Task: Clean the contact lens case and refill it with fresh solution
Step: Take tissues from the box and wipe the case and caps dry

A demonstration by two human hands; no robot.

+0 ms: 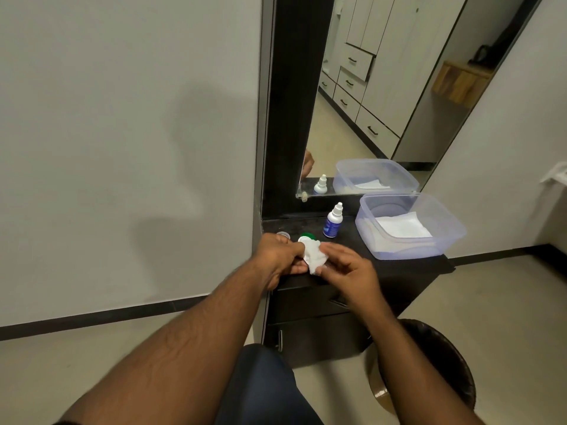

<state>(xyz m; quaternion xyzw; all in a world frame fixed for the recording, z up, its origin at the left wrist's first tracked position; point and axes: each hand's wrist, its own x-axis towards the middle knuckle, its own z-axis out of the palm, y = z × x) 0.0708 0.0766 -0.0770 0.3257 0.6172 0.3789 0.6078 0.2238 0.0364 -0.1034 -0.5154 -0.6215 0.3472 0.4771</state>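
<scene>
White tissue (313,256) between both grips, seemingly.

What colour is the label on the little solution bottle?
Blue, on a white solution bottle with a white nozzle cap; the head view shows it.

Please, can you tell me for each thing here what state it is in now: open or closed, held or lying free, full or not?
Left hand: holds the tissue's left side.
Right hand: pinches the tissue's right side.
Tissue: crumpled, between both hands.
Lens case: partly hidden behind the tissue; open or shut, cannot tell.
Grey cap: lies loose on the counter.
Solution bottle: upright, capped, untouched.
Plastic box: no lid, white paper inside.
</scene>
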